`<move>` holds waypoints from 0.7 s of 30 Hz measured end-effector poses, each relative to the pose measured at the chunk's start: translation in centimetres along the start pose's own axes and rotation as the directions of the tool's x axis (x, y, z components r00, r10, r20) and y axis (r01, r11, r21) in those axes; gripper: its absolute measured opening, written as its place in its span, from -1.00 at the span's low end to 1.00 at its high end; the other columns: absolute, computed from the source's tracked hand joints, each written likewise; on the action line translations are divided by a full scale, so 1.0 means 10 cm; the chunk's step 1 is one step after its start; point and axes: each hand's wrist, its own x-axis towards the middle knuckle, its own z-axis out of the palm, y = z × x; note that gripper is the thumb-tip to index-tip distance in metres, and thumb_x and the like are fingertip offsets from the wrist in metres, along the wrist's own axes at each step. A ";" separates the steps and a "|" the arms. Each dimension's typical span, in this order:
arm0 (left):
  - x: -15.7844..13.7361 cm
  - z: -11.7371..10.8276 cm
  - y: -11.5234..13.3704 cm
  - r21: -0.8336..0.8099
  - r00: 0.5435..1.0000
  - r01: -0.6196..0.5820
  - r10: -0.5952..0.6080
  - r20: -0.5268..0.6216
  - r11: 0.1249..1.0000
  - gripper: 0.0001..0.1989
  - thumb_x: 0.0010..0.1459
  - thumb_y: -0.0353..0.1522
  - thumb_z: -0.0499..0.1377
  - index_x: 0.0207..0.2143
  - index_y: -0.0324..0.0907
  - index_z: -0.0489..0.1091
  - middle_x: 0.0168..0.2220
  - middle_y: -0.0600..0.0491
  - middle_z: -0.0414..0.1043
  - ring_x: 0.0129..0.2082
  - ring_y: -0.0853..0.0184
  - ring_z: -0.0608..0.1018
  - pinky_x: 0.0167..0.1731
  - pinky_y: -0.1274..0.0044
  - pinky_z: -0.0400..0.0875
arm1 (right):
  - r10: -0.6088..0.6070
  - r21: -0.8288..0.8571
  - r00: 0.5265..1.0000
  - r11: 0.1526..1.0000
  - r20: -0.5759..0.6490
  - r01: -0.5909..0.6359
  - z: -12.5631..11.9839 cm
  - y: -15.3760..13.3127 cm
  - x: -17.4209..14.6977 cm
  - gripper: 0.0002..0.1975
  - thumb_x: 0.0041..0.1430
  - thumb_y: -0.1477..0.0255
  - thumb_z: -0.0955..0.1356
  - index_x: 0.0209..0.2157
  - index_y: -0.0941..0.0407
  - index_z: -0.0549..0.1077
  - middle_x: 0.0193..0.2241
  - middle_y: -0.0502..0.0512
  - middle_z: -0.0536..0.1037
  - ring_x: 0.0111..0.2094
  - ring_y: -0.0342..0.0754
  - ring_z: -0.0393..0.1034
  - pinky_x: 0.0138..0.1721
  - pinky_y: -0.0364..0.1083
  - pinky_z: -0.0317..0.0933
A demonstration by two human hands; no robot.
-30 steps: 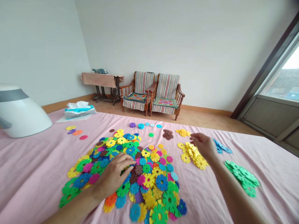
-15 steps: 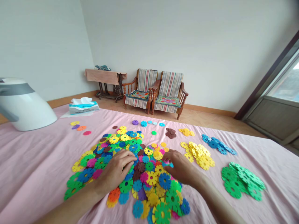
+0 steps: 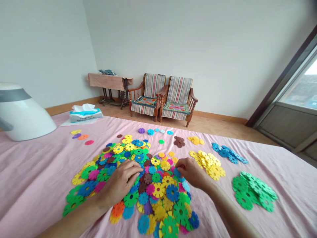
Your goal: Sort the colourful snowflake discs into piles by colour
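A mixed heap of plastic snowflake discs (image 3: 158, 190) in many colours spreads over the pink cloth in front of me. On the heap's middle rests my left hand (image 3: 125, 177), its fingers bent and held together, with dark blue discs at the tips. What it grips, if anything, is hidden. At the heap's right edge, my right hand (image 3: 189, 170) pinches a blue snowflake disc (image 3: 177, 173) between thumb and fingers. Sorted piles lie right of that hand: yellow discs (image 3: 209, 163), blue discs (image 3: 229, 153) and green discs (image 3: 254, 191).
Beyond the heap are brown discs (image 3: 179, 141), orange-yellow discs (image 3: 195, 140), a purple disc (image 3: 141, 131) and a lone green disc (image 3: 161, 141). A white kettle (image 3: 27, 115) and a tissue box (image 3: 86, 115) stand at left. Two wooden chairs (image 3: 177, 107) stand past the cloth's far edge.
My right hand's fingers have closed down onto a blue disc at the heap's edge. My left hand stays in about the same place; the view has shifted slightly.
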 end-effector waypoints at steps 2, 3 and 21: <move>0.00 0.00 0.00 0.001 1.000 -0.006 0.006 0.000 1.000 -0.79 0.23 -0.42 0.05 -0.21 -0.11 0.47 -0.25 0.02 0.46 -0.21 0.32 0.48 -0.21 0.49 0.40 | 0.011 0.058 1.000 0.998 0.018 -0.012 -0.01 0.04 0.01 -0.75 -0.08 0.62 0.22 -0.52 0.12 0.51 -0.65 -0.03 0.51 -0.55 -0.12 0.40 -0.49 -0.20 0.12; 0.00 0.00 0.00 0.000 1.000 -0.006 0.006 0.003 1.000 -0.79 0.22 -0.42 0.05 -0.21 -0.11 0.47 -0.25 0.02 0.46 -0.21 0.32 0.48 -0.21 0.49 0.40 | 0.014 0.076 1.000 0.997 0.028 -0.016 -0.02 0.05 0.01 -0.76 -0.08 0.61 0.22 -0.52 0.12 0.51 -0.65 -0.03 0.51 -0.55 -0.12 0.40 -0.50 -0.20 0.13; -0.01 0.01 0.03 0.035 1.000 0.002 -0.001 -0.028 0.999 -0.80 0.22 -0.41 0.07 -0.18 -0.09 0.46 -0.26 0.05 0.46 -0.22 0.33 0.48 -0.19 0.49 0.36 | 0.264 0.763 0.963 0.611 0.058 -0.213 0.13 0.08 0.12 -0.78 -0.09 0.29 0.40 -0.47 0.15 0.37 -0.60 -0.07 0.45 -0.55 -0.18 0.40 -0.50 -0.19 0.25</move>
